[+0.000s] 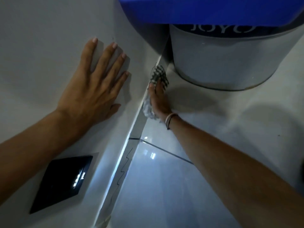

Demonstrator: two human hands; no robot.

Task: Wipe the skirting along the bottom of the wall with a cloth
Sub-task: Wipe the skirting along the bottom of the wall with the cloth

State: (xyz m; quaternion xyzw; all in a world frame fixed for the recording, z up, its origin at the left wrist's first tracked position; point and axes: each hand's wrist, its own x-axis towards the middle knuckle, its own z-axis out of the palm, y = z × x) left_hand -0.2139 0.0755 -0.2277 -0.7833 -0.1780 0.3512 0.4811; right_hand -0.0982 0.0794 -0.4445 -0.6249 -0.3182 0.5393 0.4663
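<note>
The skirting point(125, 160) is a glossy grey strip that runs diagonally along the foot of the pale wall, from bottom centre up to the top centre. My right hand point(158, 100) presses a checked grey-and-white cloth point(158, 76) flat against the skirting, just short of a white bin. The cloth sticks out past my fingertips and bunches under my palm. A band sits on my right wrist. My left hand point(93, 83) lies flat on the wall point(41, 46) above, fingers spread, holding nothing.
A white bin point(225, 60) with a blue lid point(213, 9) stands on the floor close to the wall, right beyond the cloth. A black switch plate point(62, 183) is set in the wall at lower left. Glossy floor tiles point(164, 186) lie to the right of the skirting.
</note>
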